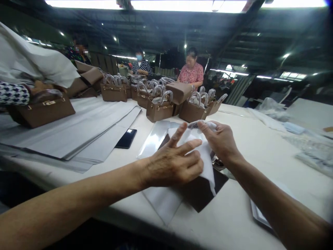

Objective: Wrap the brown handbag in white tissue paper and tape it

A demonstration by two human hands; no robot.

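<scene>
In front of me a dark brown handbag [200,194] lies tilted on the table, with white tissue paper [208,163] draped over it. My left hand [179,159] rests over the tissue, index and middle fingers stretched apart and the others bent. At the bag's top, my right hand [221,139] pinches a handle [193,125] wrapped in clear film and tissue, thumb on the near side. Under and behind the bag lies a shiny clear plastic sheet [153,139]. Part of a strap or fitting [218,164] shows below my right hand.
A black phone [126,138] lies left of the bag, beside stacked grey-white sheets [78,125]. Several brown handbags [160,109] stand behind. At left a co-worker's hand [39,86] touches another handbag [41,111]. Plastic bags [312,146] lie right; a white tray [260,211] sits near my right forearm.
</scene>
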